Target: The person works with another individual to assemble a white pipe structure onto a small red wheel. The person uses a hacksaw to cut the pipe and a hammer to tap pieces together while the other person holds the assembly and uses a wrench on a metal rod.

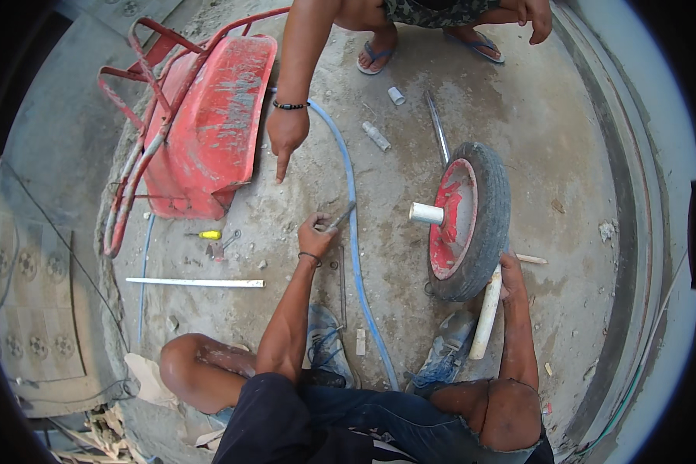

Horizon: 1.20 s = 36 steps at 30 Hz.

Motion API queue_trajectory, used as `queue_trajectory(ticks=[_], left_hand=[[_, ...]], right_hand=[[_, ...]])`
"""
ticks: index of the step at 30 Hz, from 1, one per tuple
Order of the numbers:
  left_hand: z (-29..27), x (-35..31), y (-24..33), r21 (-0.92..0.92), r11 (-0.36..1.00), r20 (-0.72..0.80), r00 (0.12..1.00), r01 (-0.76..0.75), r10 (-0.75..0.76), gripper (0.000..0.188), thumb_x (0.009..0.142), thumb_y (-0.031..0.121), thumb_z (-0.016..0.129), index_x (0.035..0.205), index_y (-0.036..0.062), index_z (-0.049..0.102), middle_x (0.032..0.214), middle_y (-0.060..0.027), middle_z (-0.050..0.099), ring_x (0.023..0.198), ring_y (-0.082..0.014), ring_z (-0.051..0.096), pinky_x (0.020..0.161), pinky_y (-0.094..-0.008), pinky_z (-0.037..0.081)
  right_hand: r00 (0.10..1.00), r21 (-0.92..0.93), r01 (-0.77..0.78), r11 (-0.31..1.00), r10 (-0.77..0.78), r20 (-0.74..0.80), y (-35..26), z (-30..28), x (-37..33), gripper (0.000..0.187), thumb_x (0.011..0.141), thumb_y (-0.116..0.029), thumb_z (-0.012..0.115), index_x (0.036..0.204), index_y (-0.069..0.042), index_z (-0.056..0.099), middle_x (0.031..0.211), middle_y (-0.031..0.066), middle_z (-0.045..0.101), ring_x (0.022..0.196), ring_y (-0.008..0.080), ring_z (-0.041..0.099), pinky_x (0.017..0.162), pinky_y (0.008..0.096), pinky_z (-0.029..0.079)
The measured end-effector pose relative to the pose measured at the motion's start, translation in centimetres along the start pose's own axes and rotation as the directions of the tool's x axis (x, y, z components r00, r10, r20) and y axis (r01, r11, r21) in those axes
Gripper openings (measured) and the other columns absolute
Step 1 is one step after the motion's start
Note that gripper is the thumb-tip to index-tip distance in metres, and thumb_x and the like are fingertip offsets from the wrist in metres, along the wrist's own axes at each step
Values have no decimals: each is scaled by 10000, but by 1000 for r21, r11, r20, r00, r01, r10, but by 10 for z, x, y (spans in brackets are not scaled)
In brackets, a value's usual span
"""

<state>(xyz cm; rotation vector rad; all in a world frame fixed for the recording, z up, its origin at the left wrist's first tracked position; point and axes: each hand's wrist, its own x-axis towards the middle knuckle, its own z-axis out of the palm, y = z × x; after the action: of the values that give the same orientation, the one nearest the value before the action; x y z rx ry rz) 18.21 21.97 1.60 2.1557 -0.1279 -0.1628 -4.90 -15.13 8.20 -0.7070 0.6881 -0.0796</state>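
Observation:
My left hand (315, 237) is closed around a slim dark metal tool (340, 217), whose exact kind I cannot make out. Its tip reaches a blue hose (351, 182) on the ground. On the right, a wheelbarrow wheel (483, 224) with a black tyre and red rim stands upright. My right hand (511, 280) grips the tyre's lower near edge, fingers partly hidden. A short white pipe piece (426, 213) sticks out from the wheel's hub. Beside my right hand, a longer off-white pipe (485, 321) slants toward my right shoe.
A red wheelbarrow (209, 127) lies tipped over at left. Another person's hand (288, 133) points at the ground beside it. Around lie a yellow-handled screwdriver (209, 234), a white pipe (197, 283), a metal bar (438, 127), a small bottle (377, 136) and a white pipe fitting (396, 96).

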Motion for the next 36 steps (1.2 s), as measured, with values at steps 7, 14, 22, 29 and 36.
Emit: queue_trajectory(ticks=[7, 14, 22, 29, 36], left_hand=[[5, -13, 8, 39, 994, -48, 993, -106, 108, 360, 642, 55, 710, 1001, 56, 693, 822, -56, 671, 724, -151, 631, 714, -274, 515], [-2, -3, -2, 206, 950, -91, 962, -236, 259, 319, 690, 46, 652, 1005, 57, 700, 841, -87, 667, 740, -173, 644, 719, -269, 514], [44, -16, 131, -469, 883, 366, 909, -7, 201, 523, 815, 228, 759, 1251, 11, 567, 1041, -96, 646, 915, -155, 635, 751, -281, 529], [125, -60, 165, -734, 581, 421, 907, 351, -16, 772, 783, 278, 796, 1375, -16, 398, 1092, -110, 605, 968, -155, 604, 800, -285, 518], [120, -56, 161, -731, 553, 433, 898, 400, -76, 529, 859, 290, 712, 1269, 30, 503, 1034, -43, 603, 887, -127, 604, 720, -267, 511]], right_hand=[[996, 2, 20, 1000, -20, -83, 10, -20, 5, 255, 842, -100, 541, 1061, 30, 551, 734, 102, 645, 457, 152, 596, 351, 236, 473], [998, -20, -2, 1000, 1, -70, 7, -29, 9, 251, 846, -97, 545, 1072, 11, 552, 736, 80, 649, 466, 145, 603, 363, 234, 487], [999, -46, 44, 998, -46, -29, 1, -21, 8, 295, 818, -57, 570, 1102, -30, 495, 675, 63, 571, 418, 124, 508, 337, 241, 425], [1000, -38, 17, 999, -17, -9, -3, 10, -8, 322, 792, -38, 622, 1065, -65, 454, 669, 68, 508, 449, 150, 487, 365, 271, 409], [992, -148, 119, 982, -123, -22, -4, 30, -10, 356, 839, -179, 710, 1091, -92, 475, 740, 43, 562, 526, 137, 540, 435, 262, 465]])
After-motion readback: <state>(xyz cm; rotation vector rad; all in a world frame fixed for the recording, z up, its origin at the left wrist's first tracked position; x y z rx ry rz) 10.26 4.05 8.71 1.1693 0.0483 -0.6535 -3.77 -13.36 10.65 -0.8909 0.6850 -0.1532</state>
